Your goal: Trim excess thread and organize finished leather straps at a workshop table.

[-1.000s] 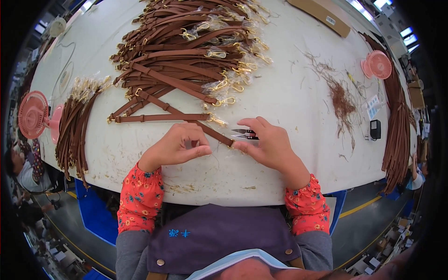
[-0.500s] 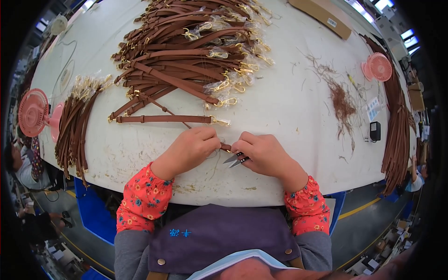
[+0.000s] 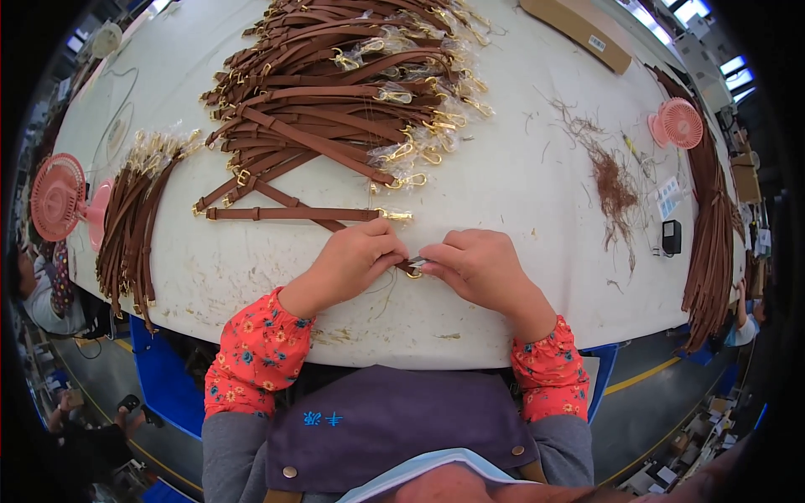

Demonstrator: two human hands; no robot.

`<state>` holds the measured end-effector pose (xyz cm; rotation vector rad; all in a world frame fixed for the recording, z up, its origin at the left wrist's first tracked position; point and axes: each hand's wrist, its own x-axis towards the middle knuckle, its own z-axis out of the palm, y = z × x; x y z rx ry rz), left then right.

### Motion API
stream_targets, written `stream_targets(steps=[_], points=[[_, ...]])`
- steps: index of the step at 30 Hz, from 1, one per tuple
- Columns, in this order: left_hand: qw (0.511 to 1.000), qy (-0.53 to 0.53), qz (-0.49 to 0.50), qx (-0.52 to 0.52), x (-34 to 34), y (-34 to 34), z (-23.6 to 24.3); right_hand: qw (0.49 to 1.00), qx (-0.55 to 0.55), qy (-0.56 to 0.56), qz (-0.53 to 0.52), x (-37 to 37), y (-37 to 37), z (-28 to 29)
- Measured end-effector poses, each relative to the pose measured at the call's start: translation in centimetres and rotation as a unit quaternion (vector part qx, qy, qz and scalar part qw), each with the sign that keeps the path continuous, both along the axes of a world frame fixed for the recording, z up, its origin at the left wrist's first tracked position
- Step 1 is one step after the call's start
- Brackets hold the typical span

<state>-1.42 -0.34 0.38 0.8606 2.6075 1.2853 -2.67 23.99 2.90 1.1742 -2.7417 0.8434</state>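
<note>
My left hand (image 3: 356,258) is closed on a brown strap, whose end (image 3: 406,267) shows between my hands with a gold metal ring (image 3: 414,275) on it. Part of this strap runs behind my left hand toward the pile. My right hand (image 3: 478,270) is closed on small thread snips (image 3: 418,263); only their blade tips show, against the strap end, and their handles are hidden in my palm. Loose dark thread hangs below my left fingers. Just beyond my hands lies a brown strap (image 3: 289,214) with a gold clasp (image 3: 394,215).
A big pile of brown straps (image 3: 327,126) covers the far middle. A smaller bundle (image 3: 134,226) hangs over the left edge beside a pink fan (image 3: 59,197). On the right lie thread scraps (image 3: 616,184), a black adapter (image 3: 672,237), another pink fan (image 3: 677,123) and long straps (image 3: 713,243).
The snips have turned from pointing down toward me to lying across the strap end. My left hand has shifted slightly right, closer to my right hand.
</note>
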Motion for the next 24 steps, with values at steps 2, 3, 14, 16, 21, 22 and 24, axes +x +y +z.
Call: stream_targets(steps=[2, 3, 14, 16, 21, 22, 24], points=[[1.000, 0.017, 0.009, -0.017, 0.1, 0.5, 0.1, 0.999, 0.034, 0.030, 0.007, 0.1, -0.2, -0.2], [0.998, 0.045, 0.016, -0.036, 0.1, 0.7, 0.1, 0.999, 0.035, 0.030, 0.007, 0.1, -0.3, -0.3], [1.000, -0.021, 0.006, 0.019, -0.1, 0.1, 0.5, 0.995, 0.077, 0.064, 0.018, -0.2, -0.7, 0.0], [1.000, -0.015, -0.019, 0.010, -0.1, -0.3, 0.0, 0.994, 0.084, 0.064, 0.023, -0.3, -0.8, 0.2], [0.995, 0.093, -0.008, -0.040, 0.1, 0.5, -0.2, 0.994, 0.093, 0.050, 0.020, -0.2, -1.2, 0.7], [0.988, 0.137, -0.006, -0.073, 0.1, 0.6, -0.3, 0.994, 0.100, 0.047, 0.012, -0.1, -1.3, 0.7], [0.983, 0.161, -0.008, -0.088, 0.2, 0.8, -0.6, 0.993, 0.107, 0.044, 0.004, 0.0, -1.5, 1.0]])
